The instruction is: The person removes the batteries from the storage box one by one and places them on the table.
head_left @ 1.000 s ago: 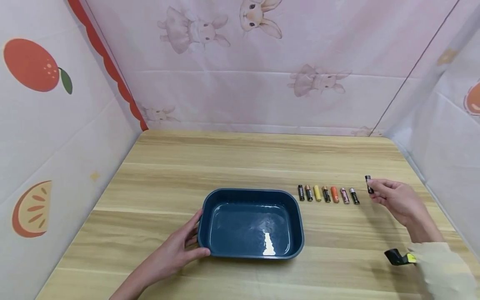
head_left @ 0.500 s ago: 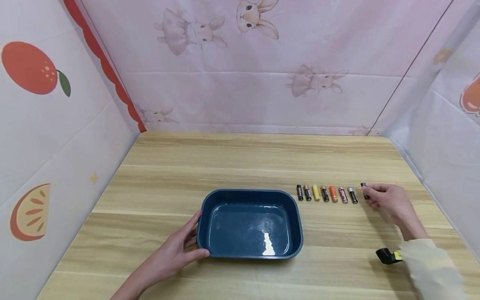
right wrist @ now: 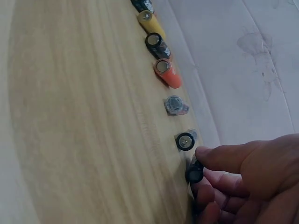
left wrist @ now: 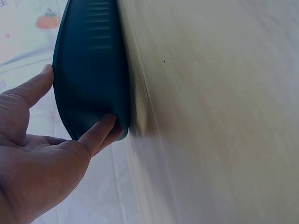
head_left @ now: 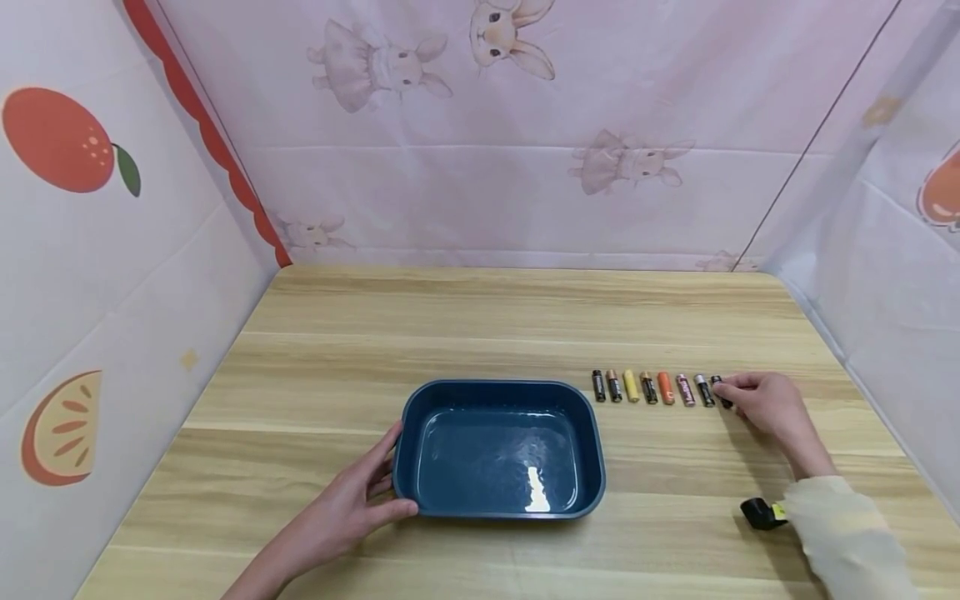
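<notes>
A dark blue rectangular basin (head_left: 498, 514) stands on the wooden table. My left hand (head_left: 351, 508) rests against its left end, thumb at the near corner and straight fingers along the side wall, also seen on the basin wall (left wrist: 91, 70) in the left wrist view. Right of the basin runs a row of small batteries, among them a yellow battery (head_left: 631, 387) and an orange battery (head_left: 665, 388). At the row's right end my right hand (head_left: 771, 406) pinches a black battery (right wrist: 195, 172) between thumb and fingers, beside a black battery with a silver end (head_left: 704, 390).
A black object with a yellow-green part (head_left: 763, 513) shows beside the right sleeve (head_left: 843, 533). Printed fabric walls (head_left: 450, 208) enclose the back and both sides of the table (head_left: 480, 325).
My right hand has moved left and down with the black battery, bringing it to the end of the row. The left hand and the basin stay in place.
</notes>
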Available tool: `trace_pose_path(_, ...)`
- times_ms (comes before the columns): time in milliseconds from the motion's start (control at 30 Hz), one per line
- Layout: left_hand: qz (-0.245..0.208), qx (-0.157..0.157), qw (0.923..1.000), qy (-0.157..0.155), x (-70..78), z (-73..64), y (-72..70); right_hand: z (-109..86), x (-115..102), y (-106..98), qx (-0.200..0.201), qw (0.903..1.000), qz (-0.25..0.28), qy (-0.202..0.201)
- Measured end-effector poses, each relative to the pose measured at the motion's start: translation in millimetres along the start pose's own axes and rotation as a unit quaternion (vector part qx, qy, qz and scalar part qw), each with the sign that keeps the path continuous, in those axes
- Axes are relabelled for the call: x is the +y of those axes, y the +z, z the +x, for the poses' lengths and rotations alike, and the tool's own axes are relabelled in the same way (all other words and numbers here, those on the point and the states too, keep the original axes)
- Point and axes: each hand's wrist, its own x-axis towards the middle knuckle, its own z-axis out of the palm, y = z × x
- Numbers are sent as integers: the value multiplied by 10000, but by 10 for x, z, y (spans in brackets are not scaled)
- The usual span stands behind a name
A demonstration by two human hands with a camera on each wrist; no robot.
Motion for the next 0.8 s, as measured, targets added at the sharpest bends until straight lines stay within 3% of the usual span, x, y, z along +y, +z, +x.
trace_pose_path(200, 70, 12, 10000, -30, -6, 5, -2, -7, -32, 8, 109, 9995, -290, -47)
trace_pose_path(400, 52, 68, 9998, -152, -12, 2, 6, -11, -44, 13, 136, 9995, -280, 42)
trace_pose_path(600, 77, 23, 10000, 40, -16, -3, 5, -30, -59, -3, 65, 9991, -261, 317)
trace_pose_path(800, 54, 119, 9998, -122, -28, -3, 21, -45, -62, -15, -2, 9990, -118, 434)
